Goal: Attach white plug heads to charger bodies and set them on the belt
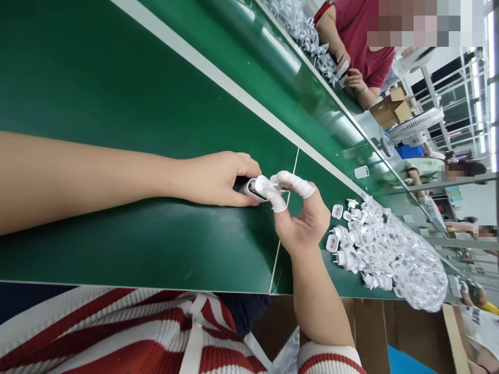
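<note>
White casing [245, 188] above green worktop [175, 244], open end showing circuit board [255, 192]; long axis roughly in line with left forearm, open end toward right fingers. Left hand [218, 176] nearer: thumb and fingers closed around casing. Right hand [304, 223], white covers on thumb and forefinger, pinching white pronged cap [264, 183] at open end; full seating cannot be told. Beyond right hand: heap of white plug pieces [364, 241], beside it clear plastic bag [423, 272]. Across bench: co-worker in red shirt [364, 52].
</note>
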`<state>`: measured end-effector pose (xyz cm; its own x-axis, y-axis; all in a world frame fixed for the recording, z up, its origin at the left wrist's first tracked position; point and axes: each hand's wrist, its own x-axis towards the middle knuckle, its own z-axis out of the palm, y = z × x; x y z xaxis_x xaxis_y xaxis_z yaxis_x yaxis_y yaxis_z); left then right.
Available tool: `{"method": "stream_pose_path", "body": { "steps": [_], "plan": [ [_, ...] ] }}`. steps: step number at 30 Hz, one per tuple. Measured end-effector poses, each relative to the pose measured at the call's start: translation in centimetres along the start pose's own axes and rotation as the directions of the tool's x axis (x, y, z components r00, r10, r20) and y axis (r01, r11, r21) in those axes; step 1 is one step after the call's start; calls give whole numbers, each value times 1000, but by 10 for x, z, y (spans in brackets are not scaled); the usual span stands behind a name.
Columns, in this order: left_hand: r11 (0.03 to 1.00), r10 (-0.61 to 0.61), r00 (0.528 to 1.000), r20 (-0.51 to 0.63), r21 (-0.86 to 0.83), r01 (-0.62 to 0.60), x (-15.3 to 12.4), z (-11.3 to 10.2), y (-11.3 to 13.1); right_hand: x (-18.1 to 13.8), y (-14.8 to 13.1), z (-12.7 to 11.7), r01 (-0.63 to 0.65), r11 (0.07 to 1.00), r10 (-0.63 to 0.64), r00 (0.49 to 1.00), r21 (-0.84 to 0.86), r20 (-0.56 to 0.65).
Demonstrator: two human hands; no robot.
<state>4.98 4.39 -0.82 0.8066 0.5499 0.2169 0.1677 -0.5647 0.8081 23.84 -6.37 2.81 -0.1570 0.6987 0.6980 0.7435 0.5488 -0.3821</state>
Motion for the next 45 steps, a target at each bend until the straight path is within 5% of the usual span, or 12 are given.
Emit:
{"method": "stream_pose_path", "body": {
  "steps": [21, 28, 33, 36, 40, 45],
  "plan": [
    [998, -46, 999, 25, -51, 47, 1, -6, 15, 5, -1, 2, -5, 985, 29, 990, -172, 136],
    [998, -49, 999, 24, -39, 50, 1, -4, 13, -2, 4, 7, -18, 963, 46, 994, -271, 98],
    [998, -51, 998, 23, -25, 51, 1, -4, 13, -9, 9, 17, -87, 985, 94, 995, -150, 42],
    [995, -67, 998, 22, -68, 68, 1, -4, 12, -10, 12, 22, -205, 976, 202, 978, 73, 50],
    [946, -167, 986, -8, -283, 158, 1, -6, 10, -6, 23, 18, -309, 903, 295, 951, 300, 91],
    [825, -215, 975, 53, -524, 210, 1, -10, 14, -4, 28, 9, -351, 867, 315, 936, 353, 157]
  ]
}}
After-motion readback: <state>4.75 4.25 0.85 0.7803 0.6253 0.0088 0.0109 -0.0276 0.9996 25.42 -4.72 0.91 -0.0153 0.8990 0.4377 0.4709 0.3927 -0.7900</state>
